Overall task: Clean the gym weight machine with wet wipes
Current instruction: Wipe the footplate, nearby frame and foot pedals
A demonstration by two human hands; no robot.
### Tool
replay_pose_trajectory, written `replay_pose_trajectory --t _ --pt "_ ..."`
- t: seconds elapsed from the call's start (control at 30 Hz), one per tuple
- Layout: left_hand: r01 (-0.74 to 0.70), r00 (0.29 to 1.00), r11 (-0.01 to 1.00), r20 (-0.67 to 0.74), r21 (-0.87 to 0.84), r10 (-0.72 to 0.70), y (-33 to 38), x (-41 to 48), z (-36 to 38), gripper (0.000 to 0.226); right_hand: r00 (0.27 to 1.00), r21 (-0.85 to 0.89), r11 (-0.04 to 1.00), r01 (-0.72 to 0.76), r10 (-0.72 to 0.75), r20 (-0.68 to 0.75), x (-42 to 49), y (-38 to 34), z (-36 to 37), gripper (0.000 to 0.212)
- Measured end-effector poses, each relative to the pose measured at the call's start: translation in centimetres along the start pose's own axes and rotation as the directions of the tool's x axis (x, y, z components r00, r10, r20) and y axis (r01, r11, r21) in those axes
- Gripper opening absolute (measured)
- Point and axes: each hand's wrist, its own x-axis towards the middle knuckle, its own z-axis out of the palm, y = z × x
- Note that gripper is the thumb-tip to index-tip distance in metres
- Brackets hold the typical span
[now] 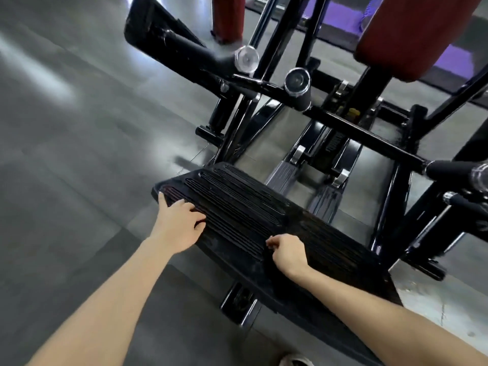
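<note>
Black ribbed footplate fronted the weight machine; my left hand rested on its corner, fingers loosely bent, empty; my right hand curled mid-plate — wipe or not, I couldn't tell; stroking along the grooves seemed best.

Left hand and right hand down on the black ribbed footplate of a weight machine.
Left laid near the plate's left corner, fingers spread loosely across the ribs; right resting toward the near edge, fingers curled under, anything beneath them hidden. Beyond the plate, black frame bars with chrome end caps, a red pad upper right, purple mat behind. Grey floor all round; shoe toe at the bottom edge.
</note>
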Motion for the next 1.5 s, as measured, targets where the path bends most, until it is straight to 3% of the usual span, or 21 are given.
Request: replay_pose_trajectory --t 0.1,0.17,0.23,0.3,0.43,0.53,0.67,0.93,1.13,1.23,1.4,1.5 --pt "0.045 0.999 0.996 -0.012 -0.075 -0.046 -0.2 -4.1 -1.7 0.036 0.994 0.035 0.999 -0.023 0.019 0.106 -2.0 -1.7 -1.5 0.041" --pt "0.063 0.998 0.994 0.037 -0.085 -0.060 -0.3 -7.1 -3.3 0.035 0.987 0.247 0.963 -0.105 0.070 0.147 -3.9 -2.9 -3.5 0.033" --pt "0.083 0.993 0.993 0.093 -0.080 -0.076 -0.7 -10.0 -5.1 0.035 0.955 0.562 0.776 -0.285 0.179 0.237 -6.0 -4.4 -6.0 0.028" --pt "0.110 0.987 0.990 0.127 -0.090 -0.098 -1.2 -12.5 -7.6 0.035 0.886 0.748 0.476 -0.463 0.251 0.389 -7.8 -6.3 -8.0 0.026" --pt "0.157 0.974 0.982 0.180 -0.108 -0.136 -1.9 -16.2 -12.8 0.036 0.747 0.778 0.036 -0.627 0.310 0.588 -10.5 -10.2 -11.5 0.034" --pt "0.188 0.968 0.971 0.194 -0.150 -0.157 -2.8 -17.5 -15.5 0.035 0.705 0.757 -0.146 -0.637 0.286 0.649 -11.7 -13.4 -14.1 0.035" --pt "0.210 0.964 0.953 0.210 -0.218 -0.164 -4.5 -18.1 -17.7 0.032 0.688 0.729 -0.271 -0.629 0.244 0.684 -12.0 -16.8 -15.9 0.030" --pt "0.154 0.988 0.879 0.061 -0.451 -0.141 -14.1 -15.8 -18.8 0.026 0.659 0.754 -0.374 -0.540 0.369 0.655 -10.0 -25.1 -12.9 0.030" --pt "-0.112 0.993 0.885 -0.011 -0.452 0.120 -21.4 -11.5 -18.8 0.024 0.684 0.835 -0.407 -0.370 0.489 0.542 -6.4 -30.3 -10.2 0.030" --pt "-0.134 0.981 0.898 0.072 -0.419 0.180 -23.6 -8.6 -18.3 0.026 0.698 0.884 -0.317 -0.344 0.543 0.467 -4.8 -31.3 -8.8 0.028" --pt "-0.168 0.965 0.901 0.118 -0.399 0.233 -26.3 -1.7 -17.5 0.037 0.652 0.926 -0.030 -0.377 0.701 0.289 -0.9 -31.7 -6.2 0.022" --pt "-0.188 0.963 0.904 0.107 -0.385 0.246 -27.8 3.3 -17.4 0.025 0.625 0.933 0.029 -0.358 0.750 0.216 2.4 -32.4 -5.0 0.021"
